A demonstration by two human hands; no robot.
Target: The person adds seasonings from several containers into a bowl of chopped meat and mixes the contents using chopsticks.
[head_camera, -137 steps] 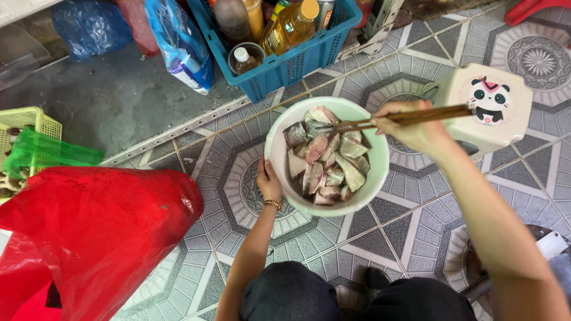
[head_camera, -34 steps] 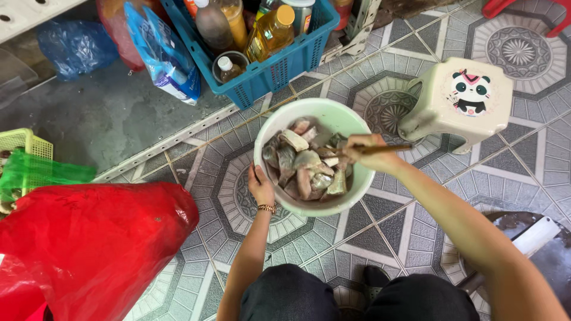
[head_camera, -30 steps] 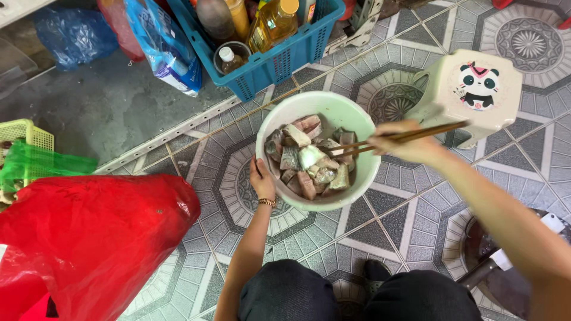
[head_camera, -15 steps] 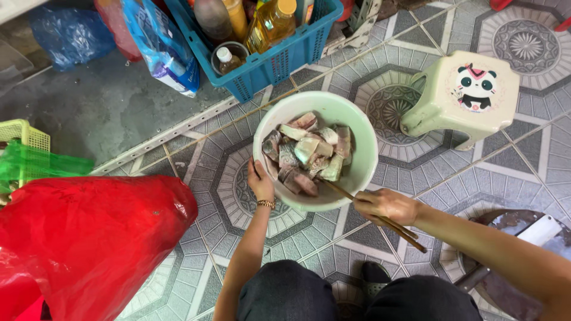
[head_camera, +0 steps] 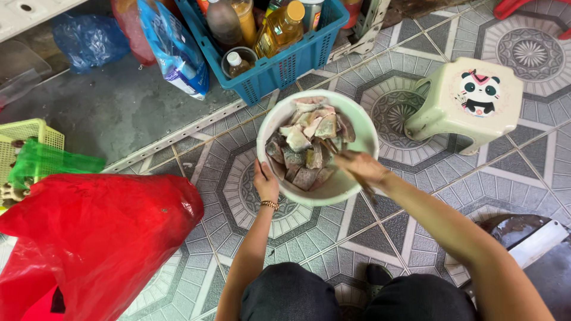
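A pale round bowl point(head_camera: 360, 129) sits on the patterned tile floor, full of cut fish pieces point(head_camera: 307, 146). My left hand point(head_camera: 265, 181) grips the bowl's near left rim; a thin bracelet circles that wrist. My right hand point(head_camera: 361, 166) is over the bowl's right side, closed around a pair of wooden chopsticks point(head_camera: 333, 150) whose tips poke into the fish pieces. My knees in dark trousers show at the bottom edge.
A small pale stool with a panda picture point(head_camera: 467, 100) stands right of the bowl. A blue crate of bottles point(head_camera: 275, 37) is behind it. A big red plastic bag point(head_camera: 95, 238) lies left, beside a yellow-green basket point(head_camera: 28, 135). A blue bag point(head_camera: 172, 50) leans on the crate.
My right hand swung from the bowl's right side down below the rim, then came back up over the bowl, the chopsticks stirring the fish. My left hand kept its hold on the rim.
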